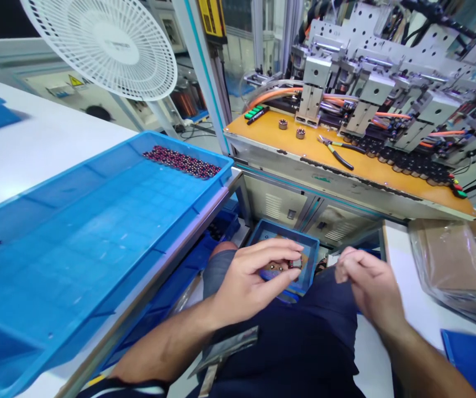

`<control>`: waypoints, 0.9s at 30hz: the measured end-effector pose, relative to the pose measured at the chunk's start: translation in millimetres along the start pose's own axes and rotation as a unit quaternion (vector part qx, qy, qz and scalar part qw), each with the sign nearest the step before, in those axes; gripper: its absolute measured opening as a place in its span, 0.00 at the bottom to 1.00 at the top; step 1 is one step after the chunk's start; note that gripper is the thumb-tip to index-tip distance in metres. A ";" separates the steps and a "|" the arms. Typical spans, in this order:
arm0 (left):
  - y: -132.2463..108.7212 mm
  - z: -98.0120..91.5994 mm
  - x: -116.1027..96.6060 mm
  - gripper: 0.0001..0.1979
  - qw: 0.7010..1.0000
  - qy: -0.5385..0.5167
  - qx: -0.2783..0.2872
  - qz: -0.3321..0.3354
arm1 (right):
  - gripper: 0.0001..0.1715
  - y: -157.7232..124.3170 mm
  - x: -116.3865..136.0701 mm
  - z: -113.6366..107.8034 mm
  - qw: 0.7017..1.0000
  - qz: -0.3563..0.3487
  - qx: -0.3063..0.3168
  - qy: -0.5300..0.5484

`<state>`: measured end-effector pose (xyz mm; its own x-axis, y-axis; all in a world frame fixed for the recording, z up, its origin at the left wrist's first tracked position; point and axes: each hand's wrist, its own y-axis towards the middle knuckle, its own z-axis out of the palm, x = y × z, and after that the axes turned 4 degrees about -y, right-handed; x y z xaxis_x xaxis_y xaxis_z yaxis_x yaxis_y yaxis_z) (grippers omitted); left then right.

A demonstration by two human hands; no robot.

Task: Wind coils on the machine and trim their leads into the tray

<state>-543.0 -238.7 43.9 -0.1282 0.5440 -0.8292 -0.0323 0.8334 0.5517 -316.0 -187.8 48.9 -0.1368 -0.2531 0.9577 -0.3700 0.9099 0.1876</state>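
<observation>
Above my lap, my left hand (pixel 254 273) curves its thumb and fingers around a small dark round part (pixel 295 265) with metallic and reddish spots. The fingers partly cover it. To its right, my right hand (pixel 366 279) is closed, fingertips bent in; anything inside is hidden. The hands are apart. Below and behind the left hand is a small blue bin (pixel 313 251) whose contents are mostly covered. On my left lies a large shallow blue tray (pixel 97 221), with rows of small red-and-black round parts (pixel 182 161) at its far end.
A machine (pixel 370 88) stands behind an orange bench top (pixel 258 130), which bears pliers (pixel 337 153), two round metal parts (pixel 291 129), marker pens (pixel 258 114) and a row of dark parts (pixel 403 157). A white fan (pixel 114 44) stands back left. Plastic-wrapped cardboard (pixel 449 254) lies right.
</observation>
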 end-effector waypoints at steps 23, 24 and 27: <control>-9.8 -15.4 -5.1 0.13 0.995 0.056 -0.028 0.080 | 0.10 212.0 31.2 -28.8 0.884 -0.258 0.023 -0.390; -10.6 -16.1 -5.2 0.14 0.995 0.054 -0.036 0.078 | 0.13 235.2 21.6 -35.7 0.876 -0.258 0.007 -0.407; -13.7 -19.5 -5.2 0.13 0.994 0.054 -0.059 0.069 | 0.24 275.8 -4.0 -48.7 0.866 -0.255 0.004 -0.429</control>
<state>-561.2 -254.9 42.4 -0.2453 0.6335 -0.7338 -0.1224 0.7306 0.6717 -372.7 80.2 107.4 -0.5858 -0.7757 0.2345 -0.5893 0.6064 0.5338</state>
